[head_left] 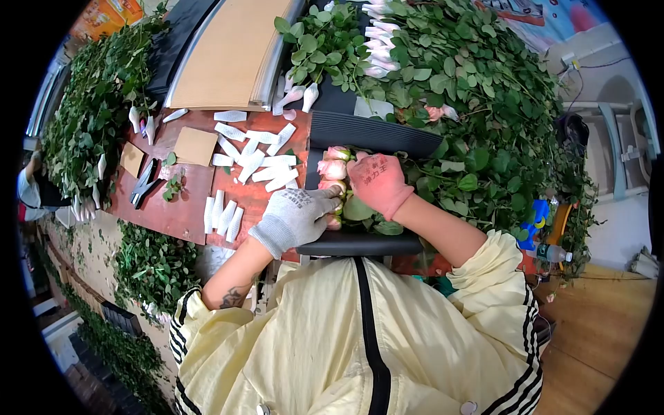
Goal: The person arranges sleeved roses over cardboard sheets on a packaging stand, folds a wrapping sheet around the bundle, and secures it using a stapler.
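Several pale pink roses (333, 169) lie in a row in a black holder, heads to the left and leafy stems to the right. My left hand (296, 213), in a grey-white glove, is at the lower rose heads, its fingers bent around one. On the other side, my right hand (379, 184), in a pink glove, is closed at the upper roses just behind their heads; its fingertips are partly hidden. A black ribbed sheet (377, 135) stands raised behind the roses. White paper-like sleeves (250, 164) are scattered left of my left hand.
Black-handled scissors (144, 184) and cardboard pieces (196, 146) lie on the red table (176, 220). A stack of brown sheets (225, 55) stands behind. Leafy rose stems (477, 76) pile up at right; more bundles (104, 104) are at left. A plastic bottle (553, 253) lies near the right edge.
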A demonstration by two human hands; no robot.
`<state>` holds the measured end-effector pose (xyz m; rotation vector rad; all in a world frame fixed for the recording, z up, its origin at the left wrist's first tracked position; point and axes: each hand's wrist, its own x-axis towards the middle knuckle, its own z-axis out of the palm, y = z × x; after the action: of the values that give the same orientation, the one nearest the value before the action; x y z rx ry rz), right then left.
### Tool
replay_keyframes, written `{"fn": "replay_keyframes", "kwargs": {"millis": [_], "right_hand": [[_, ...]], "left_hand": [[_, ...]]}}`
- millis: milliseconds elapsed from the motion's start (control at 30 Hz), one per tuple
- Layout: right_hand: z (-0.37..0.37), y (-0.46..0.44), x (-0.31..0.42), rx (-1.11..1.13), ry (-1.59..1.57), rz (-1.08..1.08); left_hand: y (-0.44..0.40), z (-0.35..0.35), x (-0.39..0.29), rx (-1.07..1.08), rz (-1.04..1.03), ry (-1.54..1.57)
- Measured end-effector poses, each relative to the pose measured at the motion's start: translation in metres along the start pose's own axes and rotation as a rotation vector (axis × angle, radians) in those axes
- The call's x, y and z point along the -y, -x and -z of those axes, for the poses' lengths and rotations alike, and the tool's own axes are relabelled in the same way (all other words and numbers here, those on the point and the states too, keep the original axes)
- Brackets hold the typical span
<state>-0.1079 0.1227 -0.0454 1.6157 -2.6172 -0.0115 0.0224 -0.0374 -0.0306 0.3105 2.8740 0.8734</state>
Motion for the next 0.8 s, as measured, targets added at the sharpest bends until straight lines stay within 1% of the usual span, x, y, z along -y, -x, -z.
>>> {"fn": "replay_keyframes", "kwargs": {"millis": [33, 67, 133, 167, 233, 267, 300, 333, 367, 433, 467, 500, 567, 633, 667, 700, 767, 800], "right_hand": [[-0.033, 0.007, -0.005, -0.001, 0.001, -0.003], [-0.087, 0.018, -0.014, -0.061, -0.135, 0.002], [-0.099, 0.012, -0.024, -0.159, -0.239, 0.012], [-0.076, 0.011, -0.016, -0.095, -0.096, 0.024], [-0.025, 0.012, 0.002, 0.055, 0.176, 0.027], [-0.004, 0.006, -0.001, 0.040, 0.193, 0.022], [0.017, 0.006, -0.001, 0.082, 0.069, -0.022], [0.027, 0.007, 0.000, 0.126, -0.058, -0.064], [0.029, 0.007, 0.000, 0.128, -0.057, -0.065], [0.034, 0.003, -0.003, 0.031, -0.056, -0.193], [0.017, -0.001, -0.004, 0.052, -0.011, -0.196], [0.005, -0.002, -0.004, 0.042, -0.005, -0.186], [0.000, -0.010, -0.002, -0.058, 0.102, -0.131], [-0.001, -0.007, 0.000, -0.076, 0.096, -0.112], [-0.001, -0.008, 0.001, -0.067, 0.058, -0.097], [-0.001, -0.007, 0.001, -0.052, 0.021, -0.083], [-0.015, -0.009, 0.001, -0.068, 0.048, -0.061], [-0.023, -0.010, -0.001, -0.096, 0.075, -0.037]], "left_hand": [[0.000, 0.000, 0.001, -0.012, -0.015, 0.010], [0.001, 0.002, -0.001, -0.013, -0.024, 0.004], [-0.002, 0.013, -0.005, 0.050, 0.017, -0.030], [-0.002, 0.013, 0.001, -0.044, -0.076, -0.021], [-0.006, 0.016, -0.004, -0.123, -0.039, 0.008], [-0.012, 0.014, -0.001, -0.070, -0.022, 0.014], [-0.014, 0.012, -0.001, -0.072, -0.026, 0.014], [-0.015, 0.009, 0.000, -0.001, 0.014, -0.037], [-0.016, 0.007, 0.001, 0.069, 0.053, -0.088], [-0.017, 0.007, -0.003, 0.094, 0.084, -0.081], [-0.018, 0.009, -0.006, 0.126, 0.111, -0.076], [-0.017, 0.013, -0.007, 0.158, 0.139, -0.074], [-0.017, 0.010, 0.001, 0.155, 0.107, -0.069], [-0.013, 0.007, 0.002, 0.053, 0.063, 0.002], [-0.013, 0.009, 0.001, 0.109, 0.112, -0.013], [-0.012, 0.012, 0.000, 0.113, 0.111, -0.005], [-0.012, 0.015, -0.003, 0.151, 0.123, 0.004], [-0.012, 0.014, -0.002, 0.128, 0.109, 0.028]]}}
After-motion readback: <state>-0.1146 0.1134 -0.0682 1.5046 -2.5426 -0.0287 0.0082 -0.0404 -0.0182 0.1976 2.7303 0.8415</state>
